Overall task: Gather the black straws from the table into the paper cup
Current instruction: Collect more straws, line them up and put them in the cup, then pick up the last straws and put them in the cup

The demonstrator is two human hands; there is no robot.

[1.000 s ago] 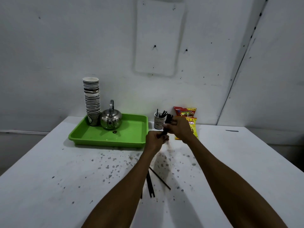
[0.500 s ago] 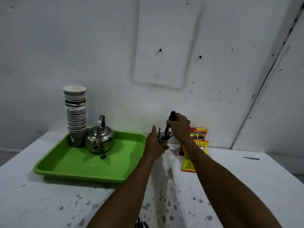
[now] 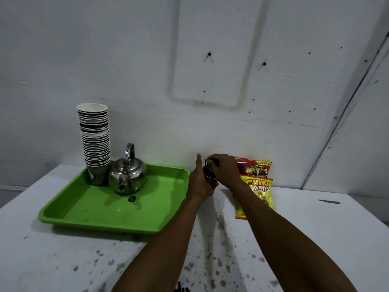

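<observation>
The paper cup (image 3: 211, 180) stands on the white table just right of the green tray, mostly hidden between my two hands. My left hand (image 3: 200, 180) wraps around the cup's left side, index finger pointing up. My right hand (image 3: 224, 170) is over the cup's mouth, fingers closed on a bundle of black straws (image 3: 207, 165) whose lower ends are inside the cup. Only short dark tips of the straws show between the hands. Ends of more black straws (image 3: 181, 289) lie on the table at the bottom edge of the view.
A green tray (image 3: 69, 216) at the left holds a tall stack of paper cups (image 3: 94, 138) and a steel kettle (image 3: 128, 174). Two snack packets (image 3: 257, 187) lean at the wall right of the cup. The white table (image 3: 326, 239) is speckled with dark spots.
My right hand has lowered the straw bundle from above the cup down into it. My left hand has closed in around the cup. The view has moved closer to the wall.
</observation>
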